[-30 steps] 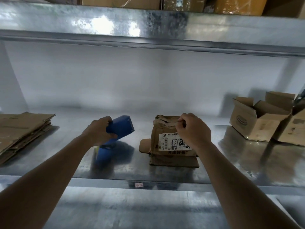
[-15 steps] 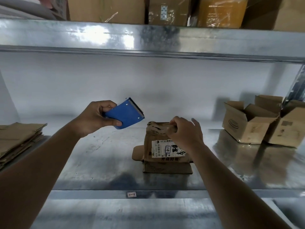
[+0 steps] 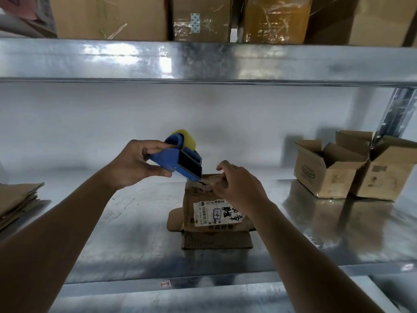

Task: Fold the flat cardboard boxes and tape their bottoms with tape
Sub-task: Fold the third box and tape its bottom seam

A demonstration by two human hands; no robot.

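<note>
While left hand (image 3: pixel 133 164) grips tape dispenser (image 3: pixel 178 160), right hand (image 3: pixel 239 186) pinches the light, crumple-prone box (image 3: pixel 203 208) by its top flaps.

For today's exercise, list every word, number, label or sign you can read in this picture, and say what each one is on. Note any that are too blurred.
"开店好帮": printed on the cardboard box, below its white label; the end is unclear.
White shipping label: barcode, small print and large handwritten characters, too blurred to read.
Small tag on the shelf edge: handwritten, perhaps "1-3", unclear.
Oval logo on the open box at right: unreadable.
</note>
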